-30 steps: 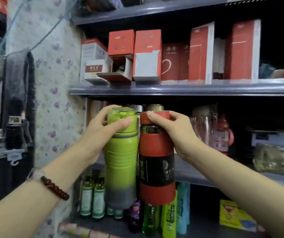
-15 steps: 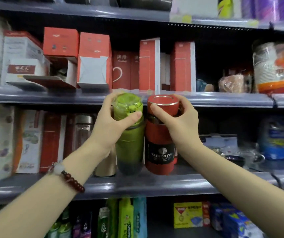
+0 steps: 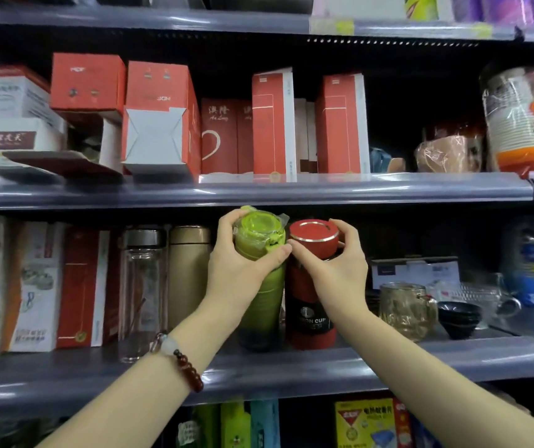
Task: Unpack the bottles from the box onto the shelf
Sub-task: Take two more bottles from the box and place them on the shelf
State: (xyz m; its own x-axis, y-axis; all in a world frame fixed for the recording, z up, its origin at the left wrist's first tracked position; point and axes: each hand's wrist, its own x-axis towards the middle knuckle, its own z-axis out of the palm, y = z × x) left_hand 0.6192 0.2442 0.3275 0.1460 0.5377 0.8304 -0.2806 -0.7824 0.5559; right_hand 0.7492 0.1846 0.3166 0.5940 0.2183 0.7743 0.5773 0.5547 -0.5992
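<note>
A green bottle (image 3: 261, 305) with a dark base stands upright on the grey middle shelf (image 3: 259, 370). My left hand (image 3: 236, 270) grips it round the green cap. Right beside it, touching, stands a red bottle (image 3: 311, 321) with a black label band. My right hand (image 3: 333, 266) grips its red lid from the right side. Both bottle bases appear to rest on the shelf board. No box for the bottles is in view.
A gold flask (image 3: 188, 273) and a clear glass bottle (image 3: 143, 292) stand just left of the green bottle. A glass mug (image 3: 407, 308) and black bowls (image 3: 459, 318) sit to the right. Red cartons (image 3: 272, 124) fill the upper shelf (image 3: 259, 189) close overhead.
Both hands carried the two bottles up from below the shelf edge and forward onto the middle shelf. The bottles now stand deeper in, beside the gold flask.
</note>
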